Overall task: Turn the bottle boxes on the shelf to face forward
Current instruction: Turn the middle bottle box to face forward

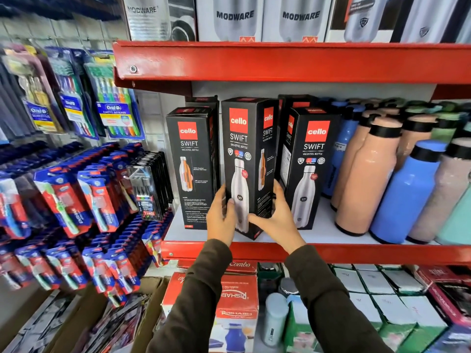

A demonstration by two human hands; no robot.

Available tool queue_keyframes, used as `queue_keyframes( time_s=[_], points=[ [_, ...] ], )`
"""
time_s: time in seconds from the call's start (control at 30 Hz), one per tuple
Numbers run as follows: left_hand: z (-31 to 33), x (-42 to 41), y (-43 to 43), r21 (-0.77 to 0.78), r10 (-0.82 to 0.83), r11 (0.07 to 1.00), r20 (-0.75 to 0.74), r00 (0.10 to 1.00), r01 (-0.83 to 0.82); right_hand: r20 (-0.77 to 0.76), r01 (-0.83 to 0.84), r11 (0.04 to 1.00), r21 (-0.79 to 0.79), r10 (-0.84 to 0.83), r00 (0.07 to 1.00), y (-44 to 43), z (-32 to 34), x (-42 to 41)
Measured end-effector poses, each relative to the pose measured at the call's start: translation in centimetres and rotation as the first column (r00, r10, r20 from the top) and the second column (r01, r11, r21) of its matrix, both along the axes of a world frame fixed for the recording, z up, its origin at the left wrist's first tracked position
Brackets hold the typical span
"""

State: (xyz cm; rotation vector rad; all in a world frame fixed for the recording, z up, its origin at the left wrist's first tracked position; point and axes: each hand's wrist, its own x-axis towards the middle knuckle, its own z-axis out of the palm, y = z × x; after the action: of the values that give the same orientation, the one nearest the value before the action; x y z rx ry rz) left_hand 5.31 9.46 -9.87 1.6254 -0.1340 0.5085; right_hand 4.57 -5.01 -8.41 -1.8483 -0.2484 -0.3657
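Three tall black bottle boxes stand in a row on the white shelf board (321, 233). The middle box (244, 149) is held near its base by both hands and stands slightly turned, showing its bottle picture and one side panel. My left hand (221, 220) grips its lower left edge. My right hand (276, 220) wraps its lower right corner. The left box (192, 161) shows a cutaway bottle picture and text panel. The right box (309, 164) shows its bottle picture, angled a little. More black boxes stand behind them.
Loose peach, blue and pink bottles (369, 179) crowd the shelf to the right. A red shelf lip (356, 253) runs along the front. Hanging toothbrush packs (84, 189) fill the left wall. Boxed goods (234, 301) sit below, and white bottle boxes (234, 19) stand above.
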Motion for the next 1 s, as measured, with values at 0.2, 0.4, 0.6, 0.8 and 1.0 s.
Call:
queue_keyframes(
  time_s=[0.2, 0.4, 0.6, 0.8, 1.0],
  points=[
    [0.2, 0.4, 0.8, -0.08, -0.015, 0.997, 0.024, 1.0, 0.017, -0.012, -0.107, 0.989, -0.099, 0.107, 0.994, -0.7, -0.5, 0.0],
    [-0.3, 0.9, 0.4, -0.054, 0.03, 0.998, 0.063, 0.998, -0.027, -0.018, -0.087, 0.974, -0.207, 0.085, 0.996, -0.7, -0.5, 1.3],
    [-1.0, 1.4, -0.4, -0.053, 0.069, 0.996, 0.05, 0.996, -0.067, 0.005, 0.004, 0.973, -0.232, -0.003, 1.0, -0.5, -0.9, 2.1],
    [-1.4, 1.4, -1.6, -0.066, 0.061, 0.996, 0.043, 0.997, -0.058, 0.047, 0.114, 0.971, -0.212, -0.106, 0.993, -0.5, -2.0, 2.2],
    [-1.3, 1.5, -1.7, -0.033, 0.088, 0.996, 0.038, 0.995, -0.087, 0.094, 0.174, 0.966, -0.193, -0.159, 0.983, 0.0, -2.5, 2.4]
  ],
)
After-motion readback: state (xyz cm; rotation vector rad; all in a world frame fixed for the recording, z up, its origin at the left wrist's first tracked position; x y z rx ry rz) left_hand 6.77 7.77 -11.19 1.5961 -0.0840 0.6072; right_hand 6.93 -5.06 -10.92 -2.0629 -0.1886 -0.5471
